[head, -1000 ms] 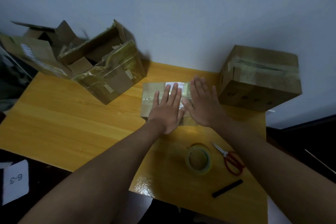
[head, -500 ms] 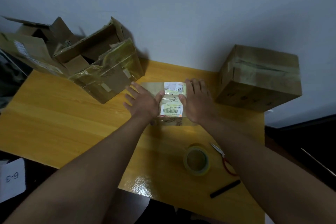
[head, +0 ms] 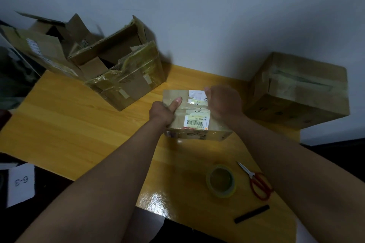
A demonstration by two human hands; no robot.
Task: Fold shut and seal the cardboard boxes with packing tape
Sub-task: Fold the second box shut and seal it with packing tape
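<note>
Head view: small box [head: 194,113] between both hands' fingers [head: 208,92]

Glossy varnished wood table [head: 83,124]; matt cardboard box [head: 197,112], shiny tape, paper label [head: 195,122].

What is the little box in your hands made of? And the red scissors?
The small box looks like brown cardboard with shiny clear tape and a paper barcode label on top. The scissors seem to have pale metal blades and red handles, probably plastic, though the dim light leaves that unsure.
</note>
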